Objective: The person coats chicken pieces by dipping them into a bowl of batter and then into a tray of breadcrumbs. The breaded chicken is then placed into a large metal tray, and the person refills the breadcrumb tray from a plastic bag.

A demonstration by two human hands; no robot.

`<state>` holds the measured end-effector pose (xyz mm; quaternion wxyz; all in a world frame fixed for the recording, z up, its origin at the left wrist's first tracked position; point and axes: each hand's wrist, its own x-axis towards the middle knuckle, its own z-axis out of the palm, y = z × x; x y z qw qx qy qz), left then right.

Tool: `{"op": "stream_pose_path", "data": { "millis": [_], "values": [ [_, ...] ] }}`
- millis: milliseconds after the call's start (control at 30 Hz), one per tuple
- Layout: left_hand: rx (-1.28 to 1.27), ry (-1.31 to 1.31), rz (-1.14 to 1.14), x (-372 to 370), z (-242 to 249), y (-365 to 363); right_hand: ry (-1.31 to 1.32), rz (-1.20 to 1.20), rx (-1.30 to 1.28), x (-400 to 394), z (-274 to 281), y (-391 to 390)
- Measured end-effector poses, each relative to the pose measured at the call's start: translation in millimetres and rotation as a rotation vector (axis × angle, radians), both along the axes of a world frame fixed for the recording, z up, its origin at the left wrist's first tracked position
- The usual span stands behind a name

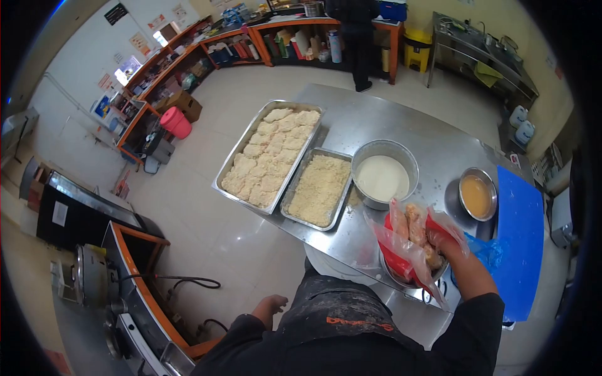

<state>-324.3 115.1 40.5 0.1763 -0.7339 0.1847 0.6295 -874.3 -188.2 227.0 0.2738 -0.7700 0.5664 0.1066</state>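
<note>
My right hand (456,252) reaches to the red-and-clear plastic bag (401,245), which lies open in a round metal bowl (411,287). Pieces of what looks like raw chicken (416,227) show in the bag's mouth. The plastic hides my right fingers, so their grip cannot be made out. Low at my side, away from the table, my left hand (271,307) holds nothing and its fingers are loosely apart. Beyond the bag stands a round pot of whitish liquid (382,178). Beside that pot is a smaller tray of pale crumbs (318,188).
A large tray of crumb-coated pieces (273,153) overhangs the steel table (351,106) at left. On the right are a bowl of orange-yellow liquid (476,195), a blue board (522,244) and crumpled blue plastic (488,252). Another person (356,44) stands at the far counter.
</note>
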Motion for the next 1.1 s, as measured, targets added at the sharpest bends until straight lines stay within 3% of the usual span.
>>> {"op": "stream_pose_path", "data": {
  "millis": [300, 433, 467, 567, 633, 667, 700, 767, 833, 900, 967, 1000, 1100],
  "values": [
    [-0.051, 0.034, -0.121, -1, 34, 14, 0.082, -0.003, 0.079, -16, -23, -7],
    [-0.368, 0.123, -0.417, 10, 68, 40, 0.084, 0.284, -0.103, -12, 8, 5],
    [-0.456, 0.135, -0.472, 13, 75, 46, 0.032, 0.362, -0.013, -26, -1, -2],
    [-0.747, 0.141, -0.594, 17, 96, 60, -0.049, 0.467, -0.069, -29, 27, 11],
    [-0.852, 0.219, -0.340, 8, 128, 60, -0.117, 0.208, 0.170, -12, 75, 23],
    [-0.894, 0.256, -0.215, 4, 144, 56, -0.166, 0.327, 0.054, -33, 36, 23],
    [-0.917, 0.252, -0.263, -1, 158, 50, -0.208, 0.440, -0.077, -53, -2, 23],
    [-0.987, 0.238, -0.350, -11, 174, 34, -0.365, 0.260, -0.112, -34, 33, 36],
    [-0.967, 0.235, -0.316, -10, 168, 29, -0.323, -0.129, 0.070, -14, 101, 39],
    [-0.965, 0.242, -0.348, 4, 152, 29, -0.540, -0.440, 0.099, -17, 113, 48],
    [-0.928, 0.257, -0.375, 12, 136, 24, -1.012, -0.665, -0.051, -26, 100, 58],
    [-0.879, 0.257, -0.392, 14, 131, 17, -1.091, -0.832, -0.202, -22, 94, 61],
    [-0.560, 0.186, -0.390, 24, 96, -4, -1.272, -0.975, -0.113, -7, 117, 74]
  ]
}}
